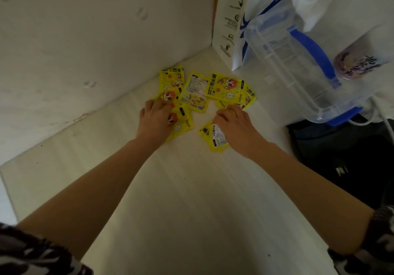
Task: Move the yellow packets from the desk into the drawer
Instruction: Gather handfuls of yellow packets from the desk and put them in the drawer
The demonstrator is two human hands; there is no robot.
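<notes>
Far left: bare white wall (pixel 74 40) meeting the desk (pixel 191 210) along a slanting edge, leaving no room to slide anything that way. Next, left hand (pixel 154 119) laid over the left cluster of yellow packets (pixel 171 85), fingers curled down onto them, seemingly pressing or gathering rather than lifting; whether anything is actually pinched cannot be told. Centre: one packet face down (pixel 195 92), label side up, touching its neighbours on both sides. Then right hand (pixel 233 123), fingers curled on the edge of the right cluster (pixel 226 89), with a near packet (pixel 214 135) lying partly under the palm and wrist, apparently caught against the hand. Judged step: gathering the scattered packets into a pile, none yet carried off; no drawer in view. Next move likely calls for sweeping both clusters inward, closing a firm grip on the slippery stack, then drawing back toward the body. Right side crowded: white paper bag (pixel 226 29), clear tub with blue handle (pixel 298 66), printed cup (pixel 360 59), dark bag (pixel 341 157) beyond the desk edge. Open room lies in the broad bare desk near the body
</notes>
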